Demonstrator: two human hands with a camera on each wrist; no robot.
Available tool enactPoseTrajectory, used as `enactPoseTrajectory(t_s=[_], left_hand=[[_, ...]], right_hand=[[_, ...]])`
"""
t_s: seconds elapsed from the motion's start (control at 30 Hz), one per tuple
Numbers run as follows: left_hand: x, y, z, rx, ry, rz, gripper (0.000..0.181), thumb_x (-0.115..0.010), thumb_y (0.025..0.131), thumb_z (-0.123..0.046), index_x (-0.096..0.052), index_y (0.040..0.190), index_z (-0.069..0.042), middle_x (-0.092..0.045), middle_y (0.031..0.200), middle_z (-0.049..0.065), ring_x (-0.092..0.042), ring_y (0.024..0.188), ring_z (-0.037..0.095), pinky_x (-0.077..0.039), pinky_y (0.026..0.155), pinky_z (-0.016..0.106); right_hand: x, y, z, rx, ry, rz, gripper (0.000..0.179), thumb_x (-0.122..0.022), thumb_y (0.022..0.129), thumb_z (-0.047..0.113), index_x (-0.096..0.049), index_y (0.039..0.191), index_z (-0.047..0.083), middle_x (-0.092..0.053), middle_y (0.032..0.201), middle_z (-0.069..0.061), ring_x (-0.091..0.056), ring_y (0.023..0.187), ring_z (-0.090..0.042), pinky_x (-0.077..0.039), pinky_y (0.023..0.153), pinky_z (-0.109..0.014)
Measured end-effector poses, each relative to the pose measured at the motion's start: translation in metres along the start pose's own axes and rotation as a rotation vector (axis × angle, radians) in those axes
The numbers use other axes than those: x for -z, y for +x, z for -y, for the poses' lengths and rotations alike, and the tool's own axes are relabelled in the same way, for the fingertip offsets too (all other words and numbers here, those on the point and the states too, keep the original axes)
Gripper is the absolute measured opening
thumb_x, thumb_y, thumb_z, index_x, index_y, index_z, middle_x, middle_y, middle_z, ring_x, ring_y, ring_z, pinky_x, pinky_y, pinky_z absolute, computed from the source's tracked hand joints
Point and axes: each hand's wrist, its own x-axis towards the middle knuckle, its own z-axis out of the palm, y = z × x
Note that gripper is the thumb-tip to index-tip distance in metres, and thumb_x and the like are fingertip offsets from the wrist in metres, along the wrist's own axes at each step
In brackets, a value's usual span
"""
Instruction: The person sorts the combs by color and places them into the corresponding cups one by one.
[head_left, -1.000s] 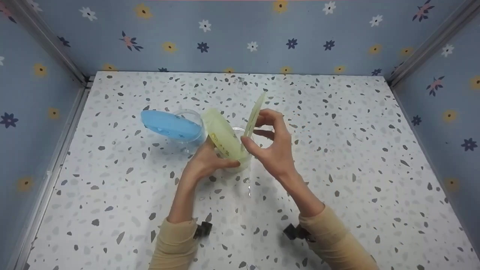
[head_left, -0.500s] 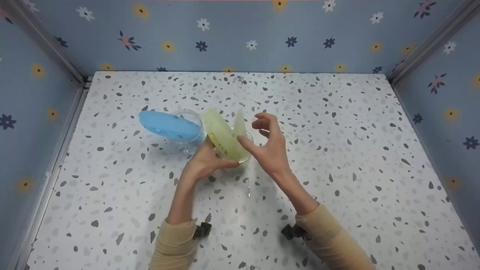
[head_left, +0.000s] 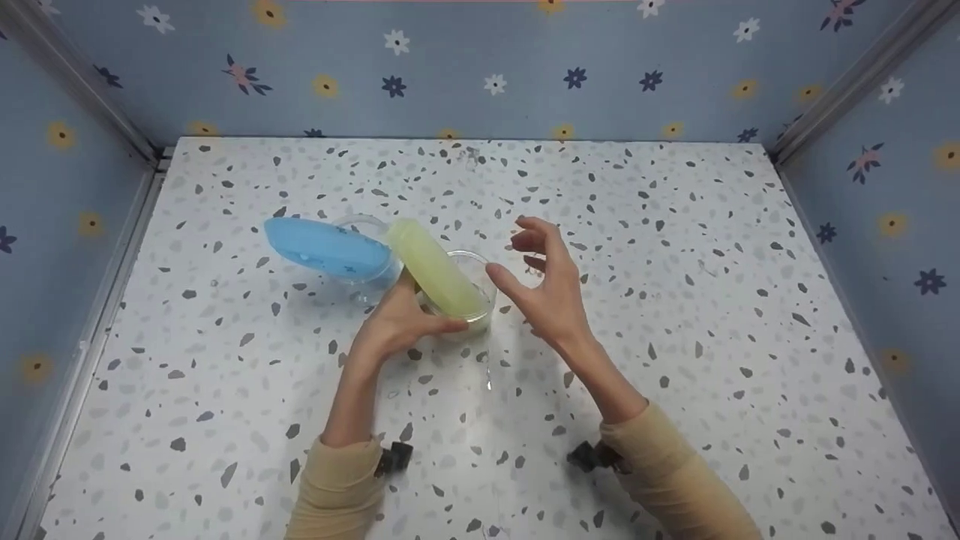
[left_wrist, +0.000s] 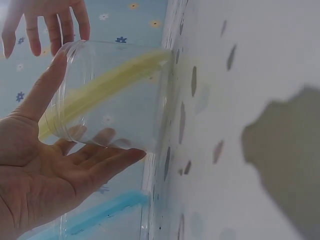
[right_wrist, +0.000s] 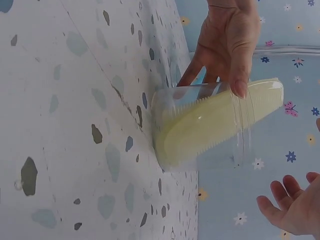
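Observation:
A clear plastic jar (left_wrist: pixel 120 117) stands upright on the table. Leaning out of its mouth is a pale yellow slab (head_left: pixel 435 270), whose edges look finely toothed in the right wrist view. My left hand (head_left: pixel 401 319) holds the jar, thumb on the near rim and fingers round the other side. To the right of the rim, my right hand (head_left: pixel 551 292) hovers with fingers apart and loosely bent, nothing in it. A second clear jar (head_left: pixel 365 292) stands behind and left of the left hand, a blue slab (head_left: pixel 326 247) slanting out of it.
The speckled white table (head_left: pixel 675 315) extends on every side of the jars. Blue flowered panels (head_left: pixel 480 67) enclose it at the back, left and right. Small black mounts (head_left: pixel 395 457) sit at both cuffs.
My right hand let go of a thin pale yellow piece, which dropped into the jar beside the slab and no longer shows separately. The left hand keeps its hold; the head view shifted slightly.

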Motion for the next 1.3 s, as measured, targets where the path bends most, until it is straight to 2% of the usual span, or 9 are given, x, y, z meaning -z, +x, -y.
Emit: enactPoseTrajectory(t_s=[0.27,0.4,0.6,0.8,1.03,1.2,1.3], left_hand=[[-0.001,0.001,0.0,-0.008,-0.017,0.008,0.118,-0.094,0.071,-0.026,-0.018,0.161,-0.02,-0.041,0.162,0.009,-0.03,0.156,0.03,-0.02,0.131,0.053],[-0.002,0.002,0.001,0.015,-0.008,0.026,0.119,-0.094,0.071,-0.026,-0.017,0.162,-0.021,-0.038,0.165,0.008,-0.027,0.158,0.029,-0.018,0.132,0.052],[0.001,0.007,-0.004,0.016,-0.003,0.037,0.122,-0.094,0.072,-0.026,-0.013,0.164,-0.02,-0.036,0.166,0.007,-0.026,0.158,0.029,-0.015,0.133,0.051],[0.001,-0.001,-0.001,0.034,0.01,0.029,0.119,-0.094,0.072,-0.027,-0.017,0.162,-0.019,-0.039,0.164,0.008,-0.028,0.158,0.029,-0.017,0.132,0.05],[0.004,0.002,-0.005,0.055,0.031,0.034,0.116,-0.094,0.072,-0.028,-0.019,0.161,-0.019,-0.038,0.164,0.008,-0.026,0.158,0.03,-0.017,0.132,0.051],[0.003,0.009,-0.004,0.057,0.009,0.045,0.116,-0.094,0.072,-0.027,-0.019,0.161,-0.018,-0.038,0.165,0.008,-0.027,0.158,0.031,-0.018,0.132,0.052],[0.003,0.014,-0.007,0.062,0.01,0.045,0.12,-0.093,0.072,-0.027,-0.015,0.163,-0.019,-0.034,0.167,0.009,-0.025,0.159,0.031,-0.017,0.132,0.052]], right_hand=[[0.02,-0.003,-0.01,-0.014,-0.04,0.013,0.062,-0.078,0.09,0.035,-0.051,0.143,0.021,-0.062,0.125,-0.003,-0.061,0.122,-0.019,-0.052,0.109,-0.049],[0.033,-0.005,-0.016,-0.017,-0.073,0.029,0.064,-0.078,0.09,0.035,-0.05,0.145,0.019,-0.062,0.126,-0.003,-0.06,0.122,-0.02,-0.052,0.109,-0.044],[0.051,-0.004,-0.02,-0.004,-0.08,0.017,0.065,-0.078,0.09,0.032,-0.05,0.146,0.014,-0.062,0.127,-0.006,-0.06,0.124,-0.022,-0.052,0.108,-0.044],[0.058,-0.009,-0.026,-0.018,-0.076,0.023,0.063,-0.08,0.089,0.034,-0.052,0.144,0.021,-0.062,0.125,-0.003,-0.06,0.122,-0.021,-0.052,0.106,-0.046],[0.067,-0.005,-0.028,-0.026,-0.093,0.027,0.063,-0.078,0.089,0.036,-0.05,0.145,0.023,-0.06,0.126,-0.002,-0.059,0.123,-0.019,-0.051,0.106,-0.041],[0.073,-0.002,-0.032,-0.034,-0.097,0.032,0.064,-0.078,0.09,0.035,-0.05,0.146,0.023,-0.06,0.129,-0.008,-0.058,0.125,-0.023,-0.051,0.107,-0.044],[0.078,0.0,-0.034,-0.033,-0.102,0.033,0.066,-0.079,0.09,0.034,-0.05,0.147,0.02,-0.06,0.129,-0.009,-0.058,0.125,-0.02,-0.05,0.108,-0.044]])
